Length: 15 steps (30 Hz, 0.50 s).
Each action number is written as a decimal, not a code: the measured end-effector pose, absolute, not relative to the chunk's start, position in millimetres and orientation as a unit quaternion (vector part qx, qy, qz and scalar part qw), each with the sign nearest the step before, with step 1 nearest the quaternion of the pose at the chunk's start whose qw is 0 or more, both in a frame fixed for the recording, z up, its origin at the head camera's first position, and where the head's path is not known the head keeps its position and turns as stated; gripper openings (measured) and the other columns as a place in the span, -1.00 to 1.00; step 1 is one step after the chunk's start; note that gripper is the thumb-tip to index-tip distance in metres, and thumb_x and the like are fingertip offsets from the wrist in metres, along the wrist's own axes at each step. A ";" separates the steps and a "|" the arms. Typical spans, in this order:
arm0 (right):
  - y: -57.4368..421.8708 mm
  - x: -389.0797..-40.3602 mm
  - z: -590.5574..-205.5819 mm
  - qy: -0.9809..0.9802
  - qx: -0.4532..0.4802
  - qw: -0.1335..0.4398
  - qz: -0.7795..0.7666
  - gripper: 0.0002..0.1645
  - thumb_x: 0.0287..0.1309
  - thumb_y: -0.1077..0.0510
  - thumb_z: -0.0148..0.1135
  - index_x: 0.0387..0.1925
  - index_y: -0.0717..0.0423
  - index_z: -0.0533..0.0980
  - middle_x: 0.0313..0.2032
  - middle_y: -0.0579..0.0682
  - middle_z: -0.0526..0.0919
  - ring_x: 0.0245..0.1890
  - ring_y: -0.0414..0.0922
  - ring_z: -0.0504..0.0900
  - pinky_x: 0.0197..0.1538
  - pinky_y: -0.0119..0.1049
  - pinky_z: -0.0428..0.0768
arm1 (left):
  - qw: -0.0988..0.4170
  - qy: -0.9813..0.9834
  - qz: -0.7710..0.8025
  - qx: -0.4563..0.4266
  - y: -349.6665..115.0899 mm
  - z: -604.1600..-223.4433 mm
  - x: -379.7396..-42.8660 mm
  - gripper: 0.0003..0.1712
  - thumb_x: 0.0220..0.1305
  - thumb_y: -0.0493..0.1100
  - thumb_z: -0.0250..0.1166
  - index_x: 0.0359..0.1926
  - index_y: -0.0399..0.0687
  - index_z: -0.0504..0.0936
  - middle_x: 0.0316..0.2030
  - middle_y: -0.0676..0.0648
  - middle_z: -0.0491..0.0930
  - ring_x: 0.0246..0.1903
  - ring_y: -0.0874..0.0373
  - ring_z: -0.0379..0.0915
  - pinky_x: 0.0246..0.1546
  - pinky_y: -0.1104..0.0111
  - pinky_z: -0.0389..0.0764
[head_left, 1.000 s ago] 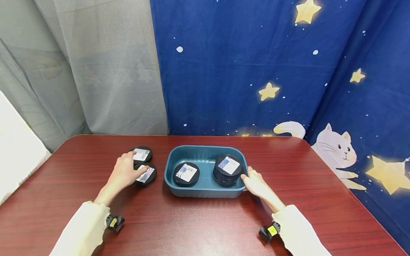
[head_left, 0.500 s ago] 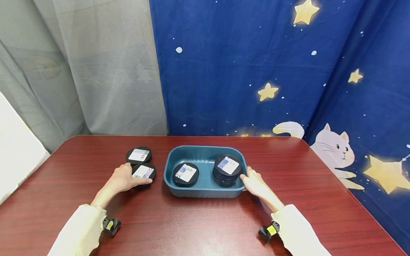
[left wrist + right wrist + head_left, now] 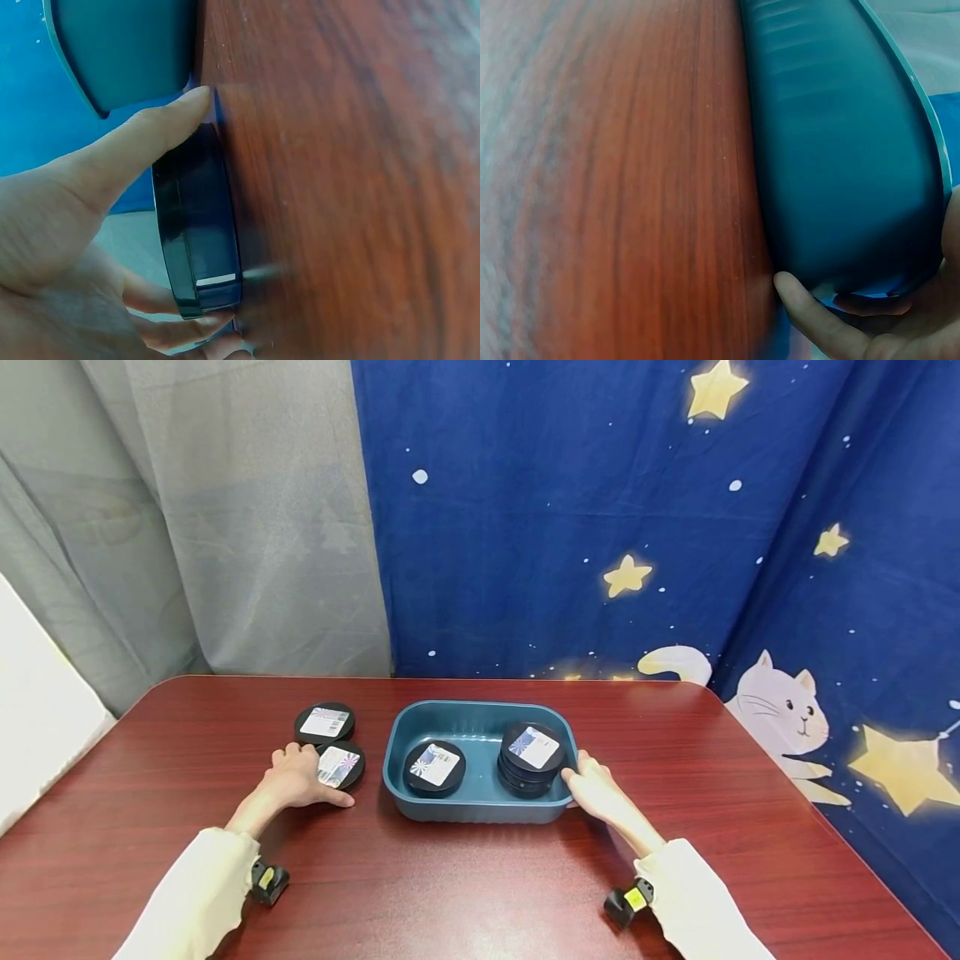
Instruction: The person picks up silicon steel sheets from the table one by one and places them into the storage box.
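Observation:
My left hand (image 3: 294,778) spans the nearer of two flat round black jars (image 3: 341,767) on the table, left of the teal plastic bin (image 3: 480,812). In the left wrist view the thumb lies at one side of that jar (image 3: 201,225) and the fingertips touch its opposite side. The other jar (image 3: 326,723), also white-labelled, lies just behind it. At the bin's right end my right hand (image 3: 597,788) grips the wall, thumb at the rim and fingers lower down outside. Inside the bin are a single black jar (image 3: 435,768) and a stack of jars (image 3: 534,750).
The dark red wooden table (image 3: 465,893) extends around the bin. Behind it hang a grey curtain (image 3: 277,527) and a blue star-patterned curtain (image 3: 525,527). A white panel (image 3: 45,710) stands at the left edge.
My left hand has drawn back from the far jar toward the near one, its thumb sliding off the label to the jar's front side. My right hand stays on the bin.

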State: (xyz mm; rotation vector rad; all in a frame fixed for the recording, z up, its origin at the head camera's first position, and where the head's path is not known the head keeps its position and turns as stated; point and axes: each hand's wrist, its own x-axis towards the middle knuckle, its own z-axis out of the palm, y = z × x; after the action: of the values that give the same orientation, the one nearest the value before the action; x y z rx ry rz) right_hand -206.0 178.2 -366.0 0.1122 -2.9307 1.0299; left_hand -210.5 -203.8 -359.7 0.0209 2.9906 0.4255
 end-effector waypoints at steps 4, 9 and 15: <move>178.1 -206.2 -366.5 -0.940 0.031 0.013 0.338 -0.72 0.04 0.22 -0.07 -0.26 0.37 0.37 -0.43 0.14 0.50 -0.27 0.07 0.52 -0.14 -0.06 0.47 | 0.069 0.988 0.137 0.008 -203.5 -359.8 -211.1 0.19 -0.45 0.23 0.47 -0.07 -0.72 0.21 -0.26 -0.48 0.25 -0.23 -0.30 0.17 -0.26 -0.06 0.39; 178.0 -206.1 -366.5 -0.937 0.028 0.008 0.348 -0.75 0.04 0.23 -0.06 -0.28 0.36 0.36 -0.47 0.11 0.49 -0.35 0.02 0.55 -0.25 -0.16 0.52 | 0.055 0.989 0.135 0.027 -205.0 -360.2 -211.7 0.06 -0.35 0.15 0.44 -0.11 -0.71 0.22 -0.31 -0.45 0.27 -0.26 -0.29 0.18 -0.27 -0.02 0.40; 177.9 -206.4 -367.3 -0.937 0.030 0.011 0.347 -0.73 0.04 0.23 -0.07 -0.26 0.37 0.36 -0.43 0.13 0.50 -0.29 0.06 0.54 -0.17 -0.10 0.50 | 0.040 0.988 0.142 0.036 -207.6 -361.8 -212.1 0.01 -0.34 0.10 0.44 -0.13 -0.69 0.23 -0.30 -0.46 0.31 -0.24 -0.32 0.22 -0.21 -0.03 0.37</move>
State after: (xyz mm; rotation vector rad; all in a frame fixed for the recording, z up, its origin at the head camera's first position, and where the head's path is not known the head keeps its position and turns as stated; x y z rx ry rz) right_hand -206.4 177.9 -367.3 0.0926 -2.9252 1.0828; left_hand -212.1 -207.6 -361.8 0.1100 3.0282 0.4357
